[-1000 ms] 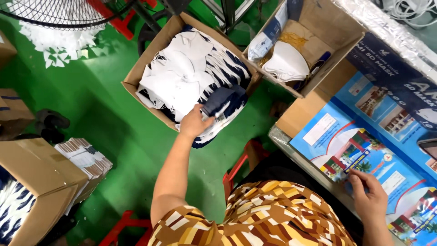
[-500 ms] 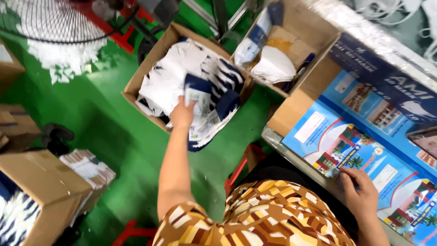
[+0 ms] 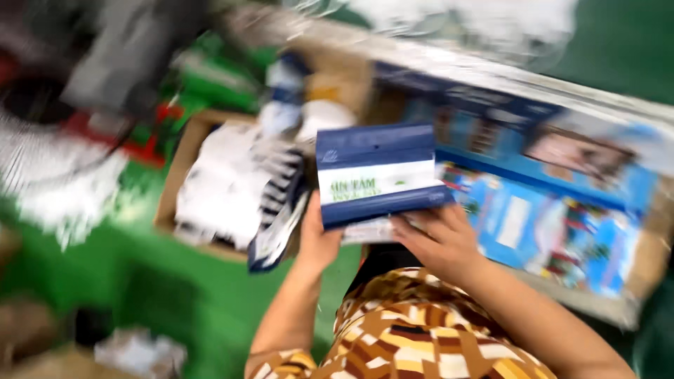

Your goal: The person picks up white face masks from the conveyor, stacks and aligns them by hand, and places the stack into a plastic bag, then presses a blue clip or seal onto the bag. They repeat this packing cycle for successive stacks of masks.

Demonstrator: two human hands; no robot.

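A left hand [image 3: 317, 242] and right hand [image 3: 439, 242] both grip a blue and white packet [image 3: 375, 174] (blurred, seemingly only by its lower edge) above the lap, so it could slip onto the green floor [image 3: 140, 281].

Glossy plastic-film pouch [image 3: 375, 175] at centre, brown matt cardboard box [image 3: 184, 158] centre-left w/ shiny white packets, glossy printed sheet [image 3: 554, 182] at right, smooth green floor [image 3: 105, 274] lower left.

Packing workshop: cardboard box [image 3: 184, 165] of pouches [image 3: 225, 189], green floor [image 3: 105, 281].
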